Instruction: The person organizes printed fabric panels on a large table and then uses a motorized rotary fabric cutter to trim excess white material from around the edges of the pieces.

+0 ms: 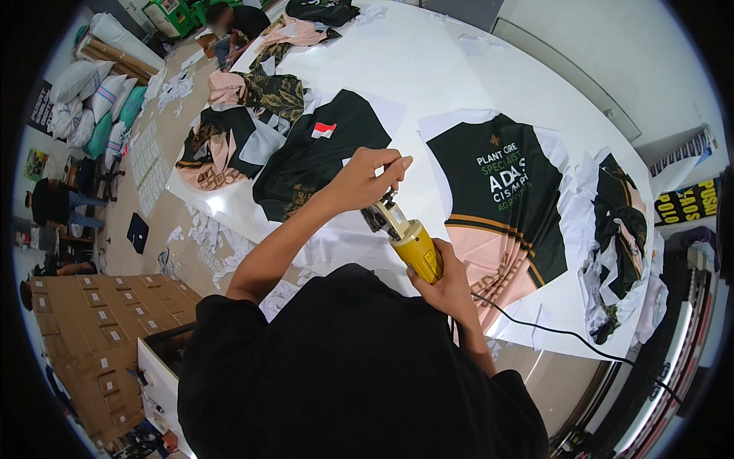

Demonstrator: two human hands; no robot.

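Observation:
A yellow handheld electric fabric cutter (419, 246) with a metal head is held up above the near edge of the white table. My right hand (449, 284) wraps round the lower part of its yellow body. With curled fingers, my left hand (368, 177) closes at the metal head and hides part of it. Beyond my hands, a dark green cut shirt panel (336, 141) with a red and white patch lies on the left. Another dark green panel with printed lettering and a peach lower part (501, 183) lies flat on the right.
Piles of cut fabric lie at the table's left (229, 145) and right (615, 237). The cutter's black cord (550, 329) runs off to the right. Cardboard boxes (99, 329) stand at lower left, and fabric scraps litter the floor. Another person (243, 27) sits at the far left.

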